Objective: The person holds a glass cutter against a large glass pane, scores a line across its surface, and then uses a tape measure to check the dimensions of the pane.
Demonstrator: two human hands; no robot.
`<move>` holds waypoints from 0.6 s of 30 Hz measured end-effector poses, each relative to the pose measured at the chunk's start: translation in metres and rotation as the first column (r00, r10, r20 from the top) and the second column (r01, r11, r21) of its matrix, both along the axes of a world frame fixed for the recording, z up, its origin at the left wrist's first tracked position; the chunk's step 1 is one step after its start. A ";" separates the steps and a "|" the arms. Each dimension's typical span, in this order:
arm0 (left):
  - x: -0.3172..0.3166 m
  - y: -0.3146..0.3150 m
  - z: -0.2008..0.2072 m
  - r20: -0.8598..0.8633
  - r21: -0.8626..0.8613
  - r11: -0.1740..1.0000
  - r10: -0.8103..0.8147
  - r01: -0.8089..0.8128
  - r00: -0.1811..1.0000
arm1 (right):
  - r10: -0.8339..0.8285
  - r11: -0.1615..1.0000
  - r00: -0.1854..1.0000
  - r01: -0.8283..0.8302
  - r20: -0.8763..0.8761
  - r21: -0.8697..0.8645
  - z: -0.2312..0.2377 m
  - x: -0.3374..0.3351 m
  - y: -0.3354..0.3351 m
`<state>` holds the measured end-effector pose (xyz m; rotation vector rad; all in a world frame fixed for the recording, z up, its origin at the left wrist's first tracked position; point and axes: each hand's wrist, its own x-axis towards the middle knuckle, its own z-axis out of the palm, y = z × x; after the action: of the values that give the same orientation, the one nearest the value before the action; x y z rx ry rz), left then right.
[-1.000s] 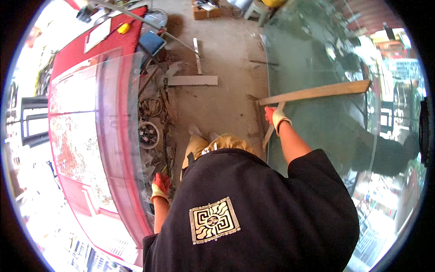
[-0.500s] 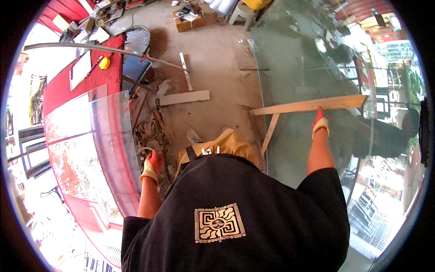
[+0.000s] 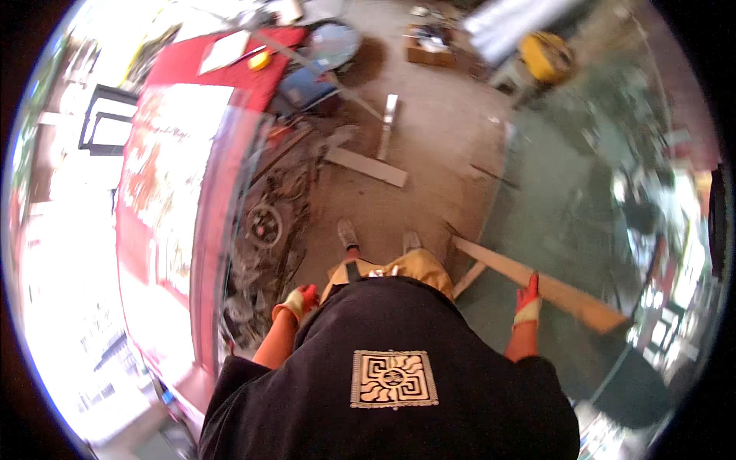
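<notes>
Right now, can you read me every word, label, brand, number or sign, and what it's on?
None that can be read.
Black shirt, sun emblem: any lettering on it is too small.
White sheet on the red surface: any marks are too blurred.

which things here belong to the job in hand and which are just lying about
Seemingly in use:
- wooden board, at the right hand
- greenish glass sheet under the board

Seemingly just lying about:
- pale plank on the floor
- cardboard box beyond it
</notes>
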<state>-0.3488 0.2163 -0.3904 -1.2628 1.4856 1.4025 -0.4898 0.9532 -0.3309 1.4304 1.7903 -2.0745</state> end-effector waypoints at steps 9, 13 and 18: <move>0.030 0.080 0.063 -0.039 -0.285 0.944 -0.182 0.163 0.983 | 0.477 0.759 0.805 -0.580 0.353 0.296 -0.072 -0.013 -0.019; 0.017 0.083 0.076 -0.224 -0.345 0.938 -0.067 -0.015 0.972 | 0.413 0.655 0.737 -0.648 0.534 0.387 -0.008 -0.030 -0.090; 0.048 0.084 0.096 -0.310 -0.374 0.927 -0.082 -0.042 0.947 | 0.564 0.374 0.733 -0.637 0.380 0.674 0.064 -0.066 -0.177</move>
<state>-0.3013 0.2999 -0.2948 -1.2779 2.0648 1.4005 -0.5562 0.7758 -0.2673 0.6311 2.7671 -0.8304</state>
